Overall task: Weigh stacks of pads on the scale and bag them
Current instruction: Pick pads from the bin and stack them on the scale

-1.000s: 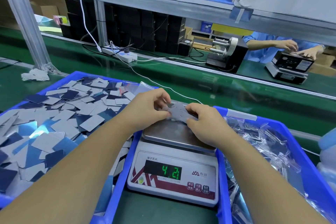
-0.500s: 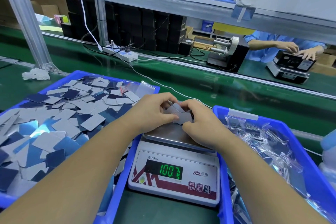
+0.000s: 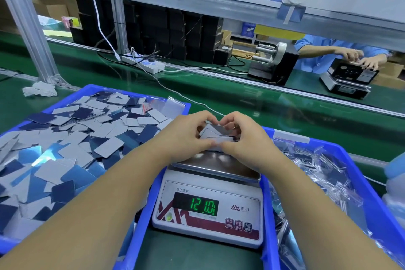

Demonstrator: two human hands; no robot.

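A white digital scale (image 3: 208,223) stands between two blue bins, its green display showing 121.0. Over its steel pan (image 3: 219,163) both hands cup a small stack of grey pads (image 3: 215,135). My left hand (image 3: 186,136) grips the stack from the left, fingers curled over its top. From the right, my right hand (image 3: 247,140) grips it the same way, and the thumbs meet at the front. Much of the stack is hidden by the fingers.
The left blue bin (image 3: 72,92) holds several loose grey and dark blue pads and a few clear bags (image 3: 173,104). The right blue bin (image 3: 341,151) holds bagged pads. A green conveyor (image 3: 241,94) runs behind, where another person's hands (image 3: 359,59) work at a second scale.
My hands have closed in from both sides and gathered the spread pads into a compact stack on the pan. The display went from 4.2 through 100.7 to 121.0.
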